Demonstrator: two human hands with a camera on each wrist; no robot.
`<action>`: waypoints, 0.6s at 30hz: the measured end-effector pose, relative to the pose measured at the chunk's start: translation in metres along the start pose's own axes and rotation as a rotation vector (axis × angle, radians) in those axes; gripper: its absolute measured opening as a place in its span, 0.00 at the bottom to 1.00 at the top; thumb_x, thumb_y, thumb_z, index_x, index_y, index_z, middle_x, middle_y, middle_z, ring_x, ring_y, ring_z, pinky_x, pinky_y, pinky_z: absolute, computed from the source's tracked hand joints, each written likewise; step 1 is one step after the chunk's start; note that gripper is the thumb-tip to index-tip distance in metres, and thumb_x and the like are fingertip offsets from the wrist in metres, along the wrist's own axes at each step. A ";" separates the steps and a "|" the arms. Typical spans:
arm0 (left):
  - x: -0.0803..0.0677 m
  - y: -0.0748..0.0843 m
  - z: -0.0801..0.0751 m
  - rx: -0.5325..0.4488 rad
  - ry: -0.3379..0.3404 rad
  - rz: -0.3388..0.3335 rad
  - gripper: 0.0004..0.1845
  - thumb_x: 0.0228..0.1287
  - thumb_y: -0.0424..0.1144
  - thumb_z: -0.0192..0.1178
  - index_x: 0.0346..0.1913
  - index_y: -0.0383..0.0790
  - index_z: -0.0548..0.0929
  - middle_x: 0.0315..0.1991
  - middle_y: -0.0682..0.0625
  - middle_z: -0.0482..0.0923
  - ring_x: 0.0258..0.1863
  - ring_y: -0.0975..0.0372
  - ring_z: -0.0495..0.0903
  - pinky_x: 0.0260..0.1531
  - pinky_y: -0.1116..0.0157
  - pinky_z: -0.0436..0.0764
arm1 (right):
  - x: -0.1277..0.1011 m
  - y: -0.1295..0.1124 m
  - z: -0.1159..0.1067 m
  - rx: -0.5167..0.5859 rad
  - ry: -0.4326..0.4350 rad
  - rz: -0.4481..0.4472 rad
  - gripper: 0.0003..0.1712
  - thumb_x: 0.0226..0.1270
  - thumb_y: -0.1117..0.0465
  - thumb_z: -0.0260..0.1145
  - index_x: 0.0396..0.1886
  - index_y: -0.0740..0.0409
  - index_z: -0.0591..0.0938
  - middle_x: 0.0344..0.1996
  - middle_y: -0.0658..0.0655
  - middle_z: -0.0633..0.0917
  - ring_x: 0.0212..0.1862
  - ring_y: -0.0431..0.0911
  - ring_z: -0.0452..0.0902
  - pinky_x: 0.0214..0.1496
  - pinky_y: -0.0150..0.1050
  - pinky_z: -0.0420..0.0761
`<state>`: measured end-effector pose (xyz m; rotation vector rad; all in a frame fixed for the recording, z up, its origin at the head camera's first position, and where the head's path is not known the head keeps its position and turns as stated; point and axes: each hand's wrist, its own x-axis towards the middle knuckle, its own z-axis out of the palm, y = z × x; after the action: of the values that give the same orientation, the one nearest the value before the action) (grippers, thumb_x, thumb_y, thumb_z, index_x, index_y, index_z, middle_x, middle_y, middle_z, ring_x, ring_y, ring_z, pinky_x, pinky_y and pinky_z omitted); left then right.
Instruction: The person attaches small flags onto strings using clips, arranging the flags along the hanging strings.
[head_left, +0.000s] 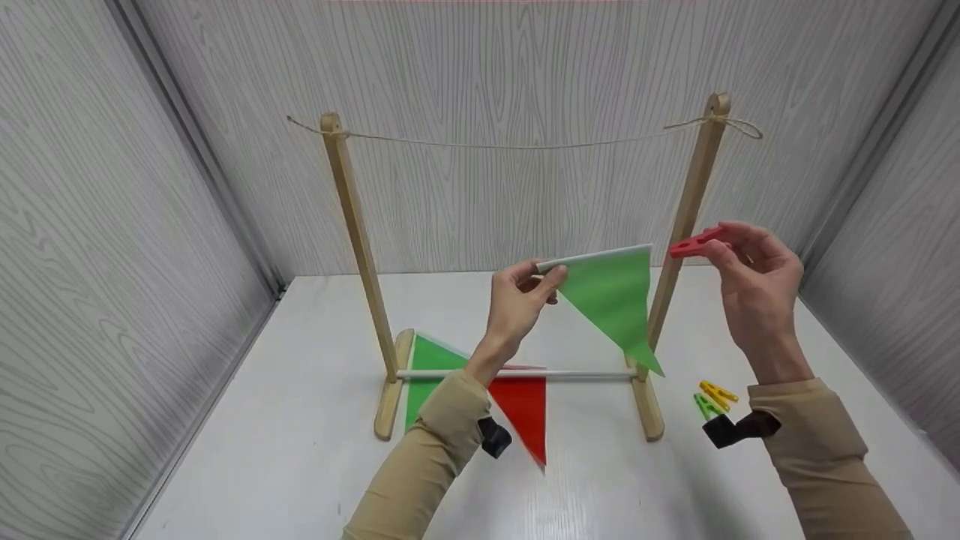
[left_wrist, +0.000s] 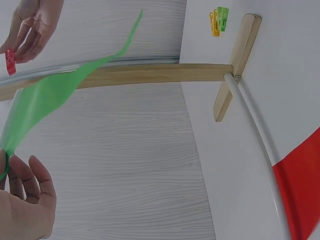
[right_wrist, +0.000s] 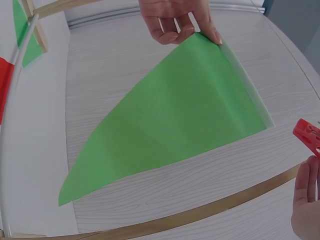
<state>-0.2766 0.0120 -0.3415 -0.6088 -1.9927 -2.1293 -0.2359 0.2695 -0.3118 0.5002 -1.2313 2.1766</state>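
Note:
My left hand [head_left: 529,289] pinches the white top edge of a green triangular flag [head_left: 615,300] at its left corner and holds it up in the air between the two posts. The same flag [right_wrist: 175,120] fills the right wrist view, with the left hand's fingertips [right_wrist: 172,30] on its corner. My right hand [head_left: 739,255] pinches a red clothespin [head_left: 697,243] just right of the flag, near the right wooden post [head_left: 686,217]. A string [head_left: 525,142] runs between the post tops, above both hands. In the left wrist view the flag [left_wrist: 45,95] trails up from my fingers.
The wooden stand [head_left: 360,247] sits on a white table [head_left: 300,465] with a white crossbar [head_left: 585,373] low down. A second green flag [head_left: 429,364] and a red flag [head_left: 525,409] lie on the table. Yellow [head_left: 718,392] and green [head_left: 703,406] clothespins lie right of the stand's foot.

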 end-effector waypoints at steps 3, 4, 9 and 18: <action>0.003 0.006 0.000 -0.006 0.003 0.014 0.11 0.66 0.32 0.66 0.47 0.28 0.85 0.28 0.57 0.79 0.27 0.66 0.77 0.36 0.72 0.83 | 0.008 -0.005 0.003 0.018 -0.044 -0.028 0.12 0.61 0.82 0.64 0.45 0.74 0.83 0.37 0.61 0.86 0.39 0.48 0.82 0.51 0.32 0.86; 0.004 0.008 -0.001 -0.004 0.003 0.020 0.11 0.67 0.32 0.65 0.47 0.28 0.85 0.28 0.57 0.79 0.27 0.67 0.77 0.36 0.72 0.83 | 0.011 -0.007 0.004 0.028 -0.058 -0.035 0.12 0.61 0.83 0.64 0.44 0.74 0.83 0.36 0.61 0.86 0.38 0.48 0.83 0.50 0.32 0.86; 0.009 0.020 -0.003 0.016 -0.002 0.051 0.11 0.67 0.32 0.65 0.48 0.28 0.85 0.28 0.56 0.79 0.27 0.66 0.77 0.34 0.73 0.79 | 0.021 -0.018 0.012 0.083 -0.091 -0.056 0.13 0.60 0.86 0.61 0.42 0.77 0.82 0.34 0.63 0.87 0.36 0.49 0.83 0.47 0.34 0.86; 0.018 0.035 0.000 0.017 0.026 0.064 0.11 0.68 0.33 0.64 0.47 0.28 0.85 0.30 0.53 0.81 0.27 0.66 0.78 0.34 0.73 0.81 | 0.038 -0.029 0.031 0.025 -0.099 -0.152 0.13 0.55 0.88 0.64 0.40 0.78 0.83 0.32 0.62 0.87 0.38 0.49 0.81 0.41 0.35 0.79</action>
<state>-0.2797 0.0111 -0.3024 -0.6305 -1.9492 -2.0706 -0.2445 0.2656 -0.2555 0.6959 -1.1786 2.0622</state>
